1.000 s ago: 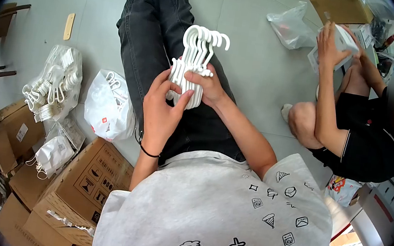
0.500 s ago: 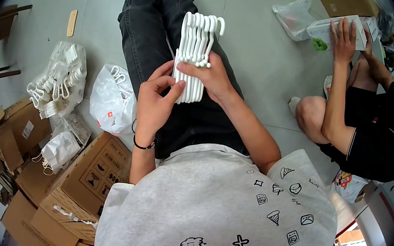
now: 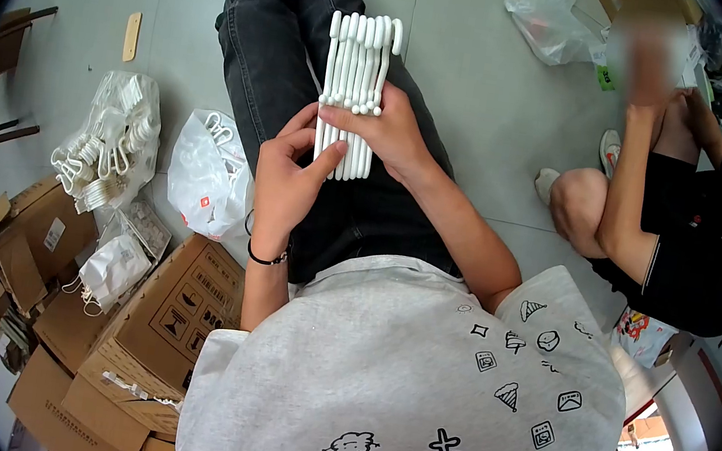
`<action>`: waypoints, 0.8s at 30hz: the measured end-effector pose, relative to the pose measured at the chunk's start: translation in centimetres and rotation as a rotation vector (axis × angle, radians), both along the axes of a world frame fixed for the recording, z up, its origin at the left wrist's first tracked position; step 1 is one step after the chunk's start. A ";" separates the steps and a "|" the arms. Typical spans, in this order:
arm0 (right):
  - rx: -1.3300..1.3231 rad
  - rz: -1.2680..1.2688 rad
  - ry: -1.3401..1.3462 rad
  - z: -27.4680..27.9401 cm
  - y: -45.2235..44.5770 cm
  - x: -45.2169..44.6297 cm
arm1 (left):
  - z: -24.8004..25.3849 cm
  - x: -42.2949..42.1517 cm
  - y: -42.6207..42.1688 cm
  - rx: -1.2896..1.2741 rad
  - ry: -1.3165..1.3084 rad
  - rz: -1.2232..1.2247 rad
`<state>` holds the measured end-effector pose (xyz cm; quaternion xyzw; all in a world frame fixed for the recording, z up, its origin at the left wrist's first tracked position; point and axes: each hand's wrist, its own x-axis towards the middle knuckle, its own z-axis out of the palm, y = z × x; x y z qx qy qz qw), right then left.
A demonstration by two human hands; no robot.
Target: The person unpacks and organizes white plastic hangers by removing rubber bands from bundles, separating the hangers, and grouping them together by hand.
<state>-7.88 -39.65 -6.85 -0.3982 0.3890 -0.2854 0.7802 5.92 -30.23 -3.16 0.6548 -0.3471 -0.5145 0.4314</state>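
Note:
A stack of several white plastic hangers (image 3: 359, 70) stands over my lap, lined up side by side with the hooks at the top. My right hand (image 3: 391, 134) is wrapped round the stack from the right, its thumb lying across the front. From the lower left, my left hand (image 3: 290, 175) grips the left edge, with the thumb on the front and fingers partly behind. A clear bag of white hangers (image 3: 107, 142) and a white plastic bag (image 3: 210, 178) with hangers inside lie on the floor to the left.
Cardboard boxes (image 3: 176, 311) stand at the lower left, beside a small white bag (image 3: 113, 270). A wooden strip (image 3: 131, 36) lies on the floor (image 3: 454, 73). On the right a person (image 3: 694, 260) sits near a clear plastic bag (image 3: 556, 23).
The hangers have turned upright and their hooks now sit more evenly in a row, a little higher in view. The other person has raised a hand from the white box.

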 end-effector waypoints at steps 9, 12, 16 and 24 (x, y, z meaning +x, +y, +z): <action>0.018 -0.013 0.006 -0.2 0.2 -0.1 | -0.4 -0.3 -0.3 -0.023 -0.185 -0.086; 0.036 -0.040 -0.001 -0.2 0.4 -0.1 | -1.0 -0.4 -0.4 -0.008 -0.178 -0.068; 0.036 -0.059 -0.032 -0.5 0.5 0.1 | -1.0 -0.8 -0.3 -0.006 -0.131 -0.030; 0.034 -0.025 -0.023 -1.4 0.2 -0.4 | 0.4 -3.4 -0.4 -0.090 -0.509 -0.102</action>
